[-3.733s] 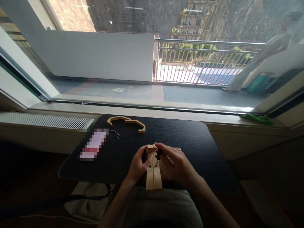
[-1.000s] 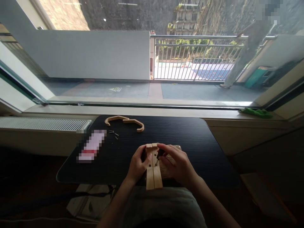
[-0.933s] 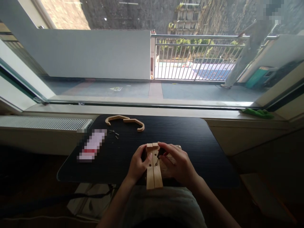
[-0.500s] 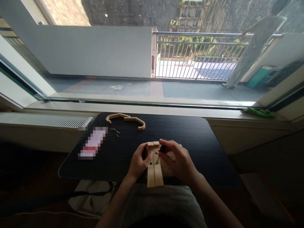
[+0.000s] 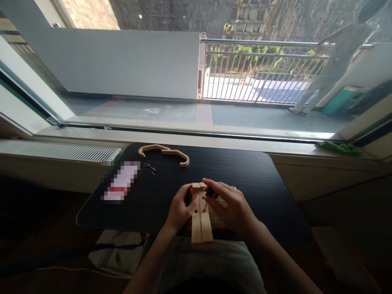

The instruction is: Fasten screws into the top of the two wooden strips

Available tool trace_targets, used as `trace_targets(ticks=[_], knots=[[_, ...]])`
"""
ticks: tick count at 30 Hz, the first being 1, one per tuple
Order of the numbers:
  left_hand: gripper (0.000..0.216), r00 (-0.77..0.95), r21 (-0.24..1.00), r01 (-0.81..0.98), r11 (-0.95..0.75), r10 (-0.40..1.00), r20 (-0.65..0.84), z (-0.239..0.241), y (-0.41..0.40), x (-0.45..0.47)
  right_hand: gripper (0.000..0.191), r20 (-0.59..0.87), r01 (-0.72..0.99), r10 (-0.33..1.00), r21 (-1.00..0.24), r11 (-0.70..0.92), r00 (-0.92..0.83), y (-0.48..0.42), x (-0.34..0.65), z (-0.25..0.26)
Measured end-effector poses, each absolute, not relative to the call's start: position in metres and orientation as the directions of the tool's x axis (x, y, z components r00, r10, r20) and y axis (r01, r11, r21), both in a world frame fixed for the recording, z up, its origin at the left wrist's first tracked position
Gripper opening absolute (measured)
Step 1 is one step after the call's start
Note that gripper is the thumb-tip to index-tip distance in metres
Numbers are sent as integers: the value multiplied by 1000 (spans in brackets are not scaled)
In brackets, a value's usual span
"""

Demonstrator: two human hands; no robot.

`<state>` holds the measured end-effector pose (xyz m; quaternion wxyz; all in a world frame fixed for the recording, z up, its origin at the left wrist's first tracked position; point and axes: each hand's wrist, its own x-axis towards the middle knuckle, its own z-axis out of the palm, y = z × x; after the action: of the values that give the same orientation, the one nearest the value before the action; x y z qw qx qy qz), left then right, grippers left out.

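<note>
Two light wooden bars (image 5: 201, 222) lie side by side at the near edge of the black table (image 5: 257, 183), their near ends hanging over my lap. My left hand (image 5: 178, 209) is wrapped around their left side, thumb on top near a small hole. My right hand (image 5: 230, 206) pinches a small dark tool (image 5: 210, 191) against the top of the right bar. A cork-like piece under my right hand is mostly hidden.
Two curved wooden pieces (image 5: 163, 153) lie at the table's far edge, with several small screws (image 5: 150, 168) just in front. A blurred pink-white packet (image 5: 121, 186) sits at the left. A radiator (image 5: 58, 151) and window sill lie beyond. A person stands on the balcony outside.
My hands and the bars have stayed together with only small finger shifts on the dark tool. The view has tilted slightly. The person outside has shifted a little to the right.
</note>
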<state>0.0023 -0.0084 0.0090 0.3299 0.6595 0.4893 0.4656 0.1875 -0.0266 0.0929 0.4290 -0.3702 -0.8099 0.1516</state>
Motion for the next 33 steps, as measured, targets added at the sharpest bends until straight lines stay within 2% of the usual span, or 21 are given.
trace_targets(ticks=[5, 15, 24, 33], knots=[[28, 91, 889, 342, -304, 952, 291, 9, -9, 2, 59, 570, 439, 725, -578, 688, -386, -27, 190, 97], [28, 95, 886, 340, -315, 949, 301, 11, -9, 3, 46, 506, 496, 761, -577, 649, -406, -25, 189, 104], [28, 92, 884, 345, -316, 948, 304, 7, -8, 3, 50, 509, 472, 756, -590, 655, -412, -18, 196, 100], [28, 96, 884, 362, -296, 955, 280, 8, -9, 3, 41, 480, 492, 773, -596, 634, -415, -16, 197, 99]])
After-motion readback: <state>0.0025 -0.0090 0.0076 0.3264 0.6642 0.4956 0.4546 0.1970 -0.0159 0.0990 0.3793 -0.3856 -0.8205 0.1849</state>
